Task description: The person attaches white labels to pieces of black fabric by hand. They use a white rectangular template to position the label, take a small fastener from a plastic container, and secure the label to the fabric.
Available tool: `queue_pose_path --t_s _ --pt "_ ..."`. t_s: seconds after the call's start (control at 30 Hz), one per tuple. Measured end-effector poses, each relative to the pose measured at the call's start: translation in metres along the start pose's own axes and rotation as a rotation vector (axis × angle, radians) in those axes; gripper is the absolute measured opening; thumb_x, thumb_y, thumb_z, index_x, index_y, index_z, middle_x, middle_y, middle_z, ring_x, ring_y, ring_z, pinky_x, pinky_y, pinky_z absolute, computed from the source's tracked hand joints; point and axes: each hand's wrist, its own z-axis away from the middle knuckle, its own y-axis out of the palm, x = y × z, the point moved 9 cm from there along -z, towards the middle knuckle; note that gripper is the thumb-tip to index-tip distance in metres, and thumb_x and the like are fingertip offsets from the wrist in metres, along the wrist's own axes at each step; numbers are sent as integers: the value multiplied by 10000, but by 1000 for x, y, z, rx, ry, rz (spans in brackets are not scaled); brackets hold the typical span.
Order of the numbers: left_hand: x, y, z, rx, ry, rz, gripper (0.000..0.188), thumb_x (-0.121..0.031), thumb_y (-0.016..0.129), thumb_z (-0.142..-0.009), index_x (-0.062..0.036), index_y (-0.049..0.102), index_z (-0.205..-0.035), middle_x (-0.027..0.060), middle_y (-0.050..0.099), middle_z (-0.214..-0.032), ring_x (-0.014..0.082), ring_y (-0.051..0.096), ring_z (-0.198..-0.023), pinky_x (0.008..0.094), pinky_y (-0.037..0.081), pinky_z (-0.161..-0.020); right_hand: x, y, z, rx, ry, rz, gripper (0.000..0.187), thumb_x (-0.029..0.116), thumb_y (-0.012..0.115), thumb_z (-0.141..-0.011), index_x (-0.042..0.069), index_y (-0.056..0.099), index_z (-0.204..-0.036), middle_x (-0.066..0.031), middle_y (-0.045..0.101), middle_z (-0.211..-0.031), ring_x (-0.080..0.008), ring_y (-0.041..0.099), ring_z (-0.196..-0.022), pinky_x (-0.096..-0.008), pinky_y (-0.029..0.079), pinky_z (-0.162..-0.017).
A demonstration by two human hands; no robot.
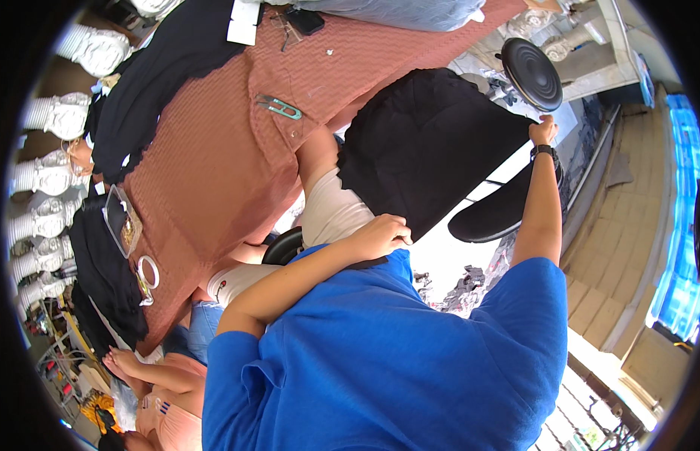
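A large piece of black fabric (433, 143) lies across my lap and stretches out to the right. My right hand (543, 131), with a dark watch on its wrist, is reached far out and pinches the fabric's far right corner. Close to my body, my left hand (393, 230) is closed on the fabric's near end. Between the two hands the edge runs fairly straight and taut. Teal-handled thread snips (278, 107) rest on the brown-covered table (192, 143), apart from both hands.
More black fabric (158, 75) and a clear box (123, 219) lie along the table's left side. A white ring (148, 272) sits nearby. Round black stools (532, 74) stand on the right. At lower left is another person (169, 398) in a peach top.
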Motion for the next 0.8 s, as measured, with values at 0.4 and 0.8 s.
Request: queue_pose_path --t_s 0.4,0.8 --pt "0 -106 105 -637 63 -40 280 -142 704 -927 -92 693 -1202 109 589 -1264 282 561 -1214 403 432 -1064 146 106 135 389 -293 417 640 566 648 -908 35 556 -1253 -236 547 -1333 -439 522 -1274 -573 427 -1063" --pt "-22 -199 365 -1558 -348 -698 122 -50 724 -858 -42 717 -979 72 624 -1038 277 577 -962 374 490 -835 506 -97 417 359 -1251 -876 140 31 694 -890 18 637 -1017 -163 614 -1050 -355 570 -1040 -453 445 -940"
